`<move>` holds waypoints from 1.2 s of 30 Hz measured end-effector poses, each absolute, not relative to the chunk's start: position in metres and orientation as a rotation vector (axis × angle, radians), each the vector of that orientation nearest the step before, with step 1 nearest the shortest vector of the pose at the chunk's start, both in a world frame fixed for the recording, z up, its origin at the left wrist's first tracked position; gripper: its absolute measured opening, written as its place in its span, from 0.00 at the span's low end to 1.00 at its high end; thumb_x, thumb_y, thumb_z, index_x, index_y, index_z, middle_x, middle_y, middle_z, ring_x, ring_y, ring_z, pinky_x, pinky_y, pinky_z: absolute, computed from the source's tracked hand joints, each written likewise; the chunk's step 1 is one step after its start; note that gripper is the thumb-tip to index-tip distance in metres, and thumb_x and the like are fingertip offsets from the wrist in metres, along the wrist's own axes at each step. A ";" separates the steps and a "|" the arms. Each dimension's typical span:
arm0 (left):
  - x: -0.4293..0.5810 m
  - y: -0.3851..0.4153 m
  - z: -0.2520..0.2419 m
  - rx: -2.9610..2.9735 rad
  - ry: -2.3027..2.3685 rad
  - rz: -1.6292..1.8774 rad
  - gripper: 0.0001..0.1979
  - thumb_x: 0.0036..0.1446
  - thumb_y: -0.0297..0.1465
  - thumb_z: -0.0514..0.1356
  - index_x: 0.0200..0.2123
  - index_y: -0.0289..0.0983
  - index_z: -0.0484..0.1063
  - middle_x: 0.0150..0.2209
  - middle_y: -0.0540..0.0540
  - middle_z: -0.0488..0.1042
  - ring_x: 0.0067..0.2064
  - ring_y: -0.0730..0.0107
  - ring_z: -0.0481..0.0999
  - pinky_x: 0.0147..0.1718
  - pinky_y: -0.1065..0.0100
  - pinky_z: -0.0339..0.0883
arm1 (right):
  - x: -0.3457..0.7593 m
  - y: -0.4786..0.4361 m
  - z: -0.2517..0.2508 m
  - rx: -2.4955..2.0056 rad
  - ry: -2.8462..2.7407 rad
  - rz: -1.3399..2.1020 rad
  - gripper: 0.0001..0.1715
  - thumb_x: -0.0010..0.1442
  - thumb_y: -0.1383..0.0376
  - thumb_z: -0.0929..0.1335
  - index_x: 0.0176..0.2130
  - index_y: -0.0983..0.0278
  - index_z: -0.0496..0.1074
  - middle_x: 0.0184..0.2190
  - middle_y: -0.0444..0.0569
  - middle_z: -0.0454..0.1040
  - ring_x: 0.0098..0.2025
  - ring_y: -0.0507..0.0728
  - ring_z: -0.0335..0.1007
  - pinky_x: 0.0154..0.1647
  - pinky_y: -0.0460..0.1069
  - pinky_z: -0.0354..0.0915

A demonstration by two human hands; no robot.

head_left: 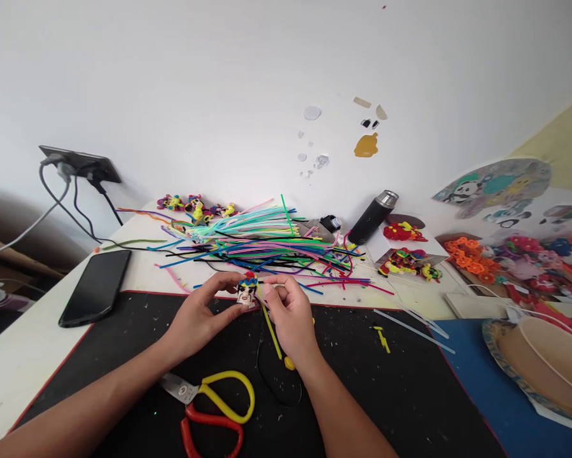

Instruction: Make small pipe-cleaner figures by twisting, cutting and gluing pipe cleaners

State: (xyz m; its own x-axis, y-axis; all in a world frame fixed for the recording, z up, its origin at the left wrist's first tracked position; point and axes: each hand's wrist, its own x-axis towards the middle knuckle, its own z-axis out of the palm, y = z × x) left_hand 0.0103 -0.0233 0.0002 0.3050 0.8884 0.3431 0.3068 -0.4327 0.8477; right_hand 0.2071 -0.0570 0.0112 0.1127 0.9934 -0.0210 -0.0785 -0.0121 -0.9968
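Note:
Between the thumb and fingers of my left hand (195, 318) is a small doll head (245, 292) with a white face, black eye markings and a blue and red top. My right hand (292, 315) is closed in a pinch at the head's right side; what its fingertips grip is too small to make out. A yellow pipe cleaner (272, 334) slants down between the hands, and a thin black cord (279, 399) loops below. Close to my right wrist lies a small yellow piece (289, 364). Scissors (185, 392) with yellow and red handles rest below my left hand.
A black mat (362, 394) covers the table front. Behind it spread many pipe cleaners (266, 245). A phone (97, 286) lies left; a black thermos (372, 219) leans at the back. Finished figures (404, 257) sit by a white box. A round basket (498, 356) stands right.

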 end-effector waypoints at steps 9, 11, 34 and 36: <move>0.013 -0.026 -0.001 1.742 1.006 1.045 0.20 0.61 0.41 0.72 0.54 0.44 0.77 0.51 0.44 0.82 0.50 0.57 0.81 0.55 0.53 0.78 | 0.205 -0.058 0.013 -1.264 -1.120 1.147 0.16 0.66 0.52 0.71 0.44 0.61 0.74 0.20 0.35 0.57 0.23 0.51 0.50 0.25 0.47 0.48; 0.012 -0.026 -0.003 1.692 1.002 1.034 0.21 0.60 0.39 0.72 0.54 0.44 0.77 0.51 0.44 0.81 0.51 0.57 0.81 0.56 0.54 0.77 | 0.204 -0.058 0.013 -1.265 -1.122 1.141 0.15 0.66 0.52 0.71 0.44 0.61 0.74 0.20 0.35 0.57 0.22 0.51 0.51 0.25 0.48 0.48; 0.015 -0.024 -0.003 1.402 0.970 1.054 0.24 0.54 0.41 0.77 0.51 0.43 0.77 0.49 0.44 0.80 0.48 0.58 0.80 0.52 0.57 0.76 | 0.202 -0.061 0.016 -1.326 -1.209 1.040 0.16 0.68 0.54 0.69 0.46 0.62 0.76 0.21 0.35 0.58 0.23 0.52 0.53 0.26 0.48 0.50; 0.014 -0.024 -0.004 1.399 0.973 1.051 0.24 0.54 0.40 0.77 0.51 0.43 0.77 0.50 0.44 0.80 0.49 0.58 0.80 0.53 0.57 0.76 | 0.203 -0.061 0.016 -1.324 -1.209 1.037 0.15 0.68 0.54 0.69 0.46 0.62 0.76 0.21 0.36 0.59 0.23 0.52 0.54 0.26 0.48 0.51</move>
